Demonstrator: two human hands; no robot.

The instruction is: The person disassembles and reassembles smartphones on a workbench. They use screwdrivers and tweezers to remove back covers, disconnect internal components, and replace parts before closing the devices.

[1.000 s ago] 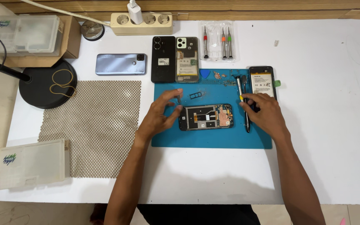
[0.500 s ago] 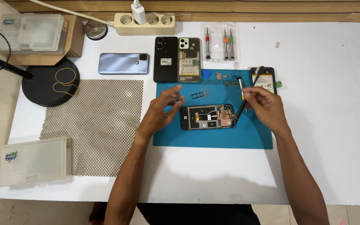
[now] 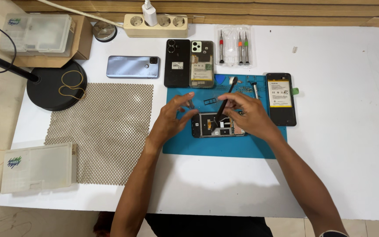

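Since the earlier frames, the right hand [image 3: 248,115] has lifted the black pry tool [image 3: 225,102] off the mat and brought it over the opened phone [image 3: 218,126]; the tool's lower tip now sits on the exposed internals near the middle of the chassis, its upper end tilted away toward the far edge of the blue work mat [image 3: 224,147]. Right fingers are closed narrowly around the tool's lower shaft.

The left hand [image 3: 172,120] rests at the phone's left end. Its fingers are spread moderately, thumb and forefinger tips touching the phone's near-left corner and top edge, steadying it; nothing is enclosed in the hand.

The opened phone lies flat, long side across, at the centre of the mat, directly between the two hands, its right end covered by the right hand.

Surroundings: a phone with battery label [image 3: 280,98] lies at the mat's right edge. Beyond the mat lie a black back cover [image 3: 177,69], a second opened phone [image 3: 201,69] and a bluish phone [image 3: 132,66]. A packet of screwdrivers [image 3: 234,51] lies near the power strip [image 3: 156,25]. A metal mesh sheet [image 3: 104,129] lies left of the mat on the white table [image 3: 352,153].
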